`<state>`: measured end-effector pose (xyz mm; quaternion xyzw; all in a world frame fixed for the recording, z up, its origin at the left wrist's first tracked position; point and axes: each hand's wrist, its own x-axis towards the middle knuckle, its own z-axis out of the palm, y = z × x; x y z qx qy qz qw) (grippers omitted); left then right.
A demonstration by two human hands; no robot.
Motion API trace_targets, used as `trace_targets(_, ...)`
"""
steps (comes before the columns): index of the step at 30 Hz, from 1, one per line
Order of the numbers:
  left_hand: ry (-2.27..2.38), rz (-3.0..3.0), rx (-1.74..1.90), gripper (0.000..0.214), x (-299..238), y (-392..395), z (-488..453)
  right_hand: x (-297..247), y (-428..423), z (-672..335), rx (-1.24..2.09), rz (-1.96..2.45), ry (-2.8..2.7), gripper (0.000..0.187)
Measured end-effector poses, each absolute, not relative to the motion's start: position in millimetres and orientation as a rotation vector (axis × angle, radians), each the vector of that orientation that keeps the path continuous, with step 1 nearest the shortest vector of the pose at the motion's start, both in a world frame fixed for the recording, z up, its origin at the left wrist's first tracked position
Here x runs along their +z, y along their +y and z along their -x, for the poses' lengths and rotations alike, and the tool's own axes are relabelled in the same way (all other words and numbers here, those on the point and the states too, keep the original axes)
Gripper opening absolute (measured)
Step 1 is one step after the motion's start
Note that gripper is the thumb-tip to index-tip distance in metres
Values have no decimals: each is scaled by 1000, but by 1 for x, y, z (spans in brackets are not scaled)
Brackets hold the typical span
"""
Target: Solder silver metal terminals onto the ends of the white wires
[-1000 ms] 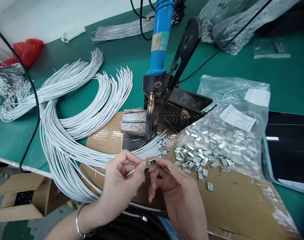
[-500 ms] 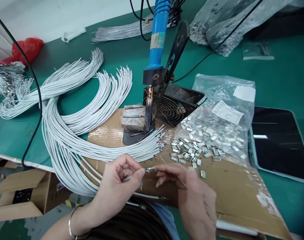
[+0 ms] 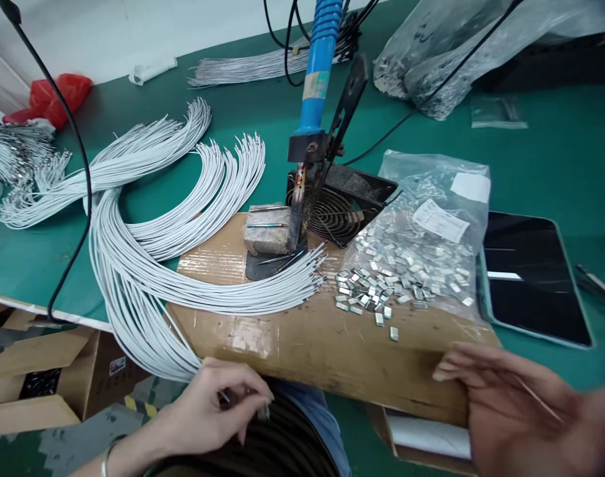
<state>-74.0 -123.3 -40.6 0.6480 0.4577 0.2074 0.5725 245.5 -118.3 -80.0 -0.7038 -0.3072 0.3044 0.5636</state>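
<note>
My left hand (image 3: pixel 217 404) is low in the middle, thumb and index finger pinched together. Between their tips sits a small metal connector (image 3: pixel 264 411), partly hidden by the fingers, and a bit of white cable shows inside the curled hand. My right hand (image 3: pixel 521 411) is at the lower right, partly blurred, its fingers rather extended. A thin, light wire (image 3: pixel 538 399), like solder wire, runs across that palm, held in the hand. Loose metal connectors (image 3: pixel 376 295) lie on the cardboard (image 3: pixel 282 341) between the hands. A bundle of white cables (image 3: pixel 207 295) ends near the soldering iron's tip.
A blue-handled soldering iron (image 3: pixel 316 93) stands tip down in a holder above a grey block (image 3: pixel 267 228). Behind it is a black fan (image 3: pixel 336 215). A plastic bag of connectors (image 3: pixel 416 245) and a dark tablet (image 3: pixel 531 278) lie to the right. An open carton (image 3: pixel 91 384) stands below left.
My hands have moved apart. The right hand swung far to the right with the thin wire; the left dropped toward my lap with the connector. The view shifted slightly.
</note>
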Motion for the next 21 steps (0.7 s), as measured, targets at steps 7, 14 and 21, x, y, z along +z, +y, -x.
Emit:
trace_targets(7, 1366, -2623, 761, 18, -53, -83, 63, -75, -119, -229, 585, 1877, -817, 36)
trace_targets(14, 1429, -2662, 643, 14, -54, -72, 52, -78, -112, -237, 555, 1910, -1048, 34)
trace_targets(21, 1310, -2321, 404, 20, -19, -75, 60, -74, -108, -244, 708, 1940, -1239, 32)
